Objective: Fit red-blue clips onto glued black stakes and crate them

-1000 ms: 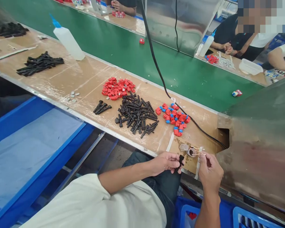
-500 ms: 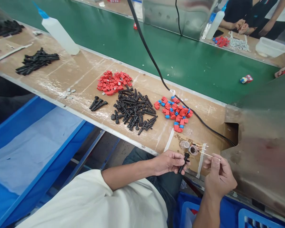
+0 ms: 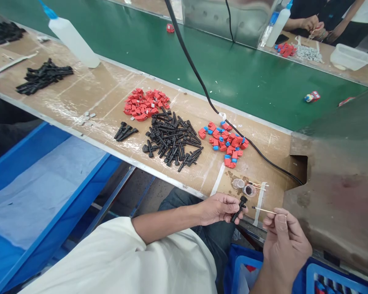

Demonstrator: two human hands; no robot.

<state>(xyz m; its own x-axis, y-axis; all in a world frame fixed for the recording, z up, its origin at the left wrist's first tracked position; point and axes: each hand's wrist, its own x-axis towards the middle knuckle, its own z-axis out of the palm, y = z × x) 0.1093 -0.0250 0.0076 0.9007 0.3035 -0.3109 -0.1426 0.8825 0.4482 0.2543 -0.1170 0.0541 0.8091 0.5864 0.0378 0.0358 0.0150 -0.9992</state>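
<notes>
Black plastic pieces (image 3: 241, 207) with square heads are pinched in my left hand (image 3: 222, 209), over the bench's front edge. My right hand (image 3: 286, 241) grips a cotton swab (image 3: 265, 210) near one end, its dark tip pointing left toward those pieces but apart from them. Behind the hands stand a small cup of dark liquid (image 3: 249, 190) and a clear small cup (image 3: 238, 183). Several more swabs (image 3: 259, 185) lie beside the cups. A heap of black pieces (image 3: 173, 139) lies to the left of the cups, with red-and-blue parts (image 3: 227, 142) nearer to them.
Red parts (image 3: 145, 104) and another black pile (image 3: 44, 76) lie leftward, near a white squeeze bottle (image 3: 74, 43). A black cable (image 3: 199, 77) crosses the green belt (image 3: 239, 77). Sheet metal (image 3: 337, 188) rises at right. A co-worker's hands (image 3: 314, 26) show across the belt.
My right hand has drawn the swab away from the dark cup, toward the front, and its dark tip now shows. Small red items on the belt have shifted left.
</notes>
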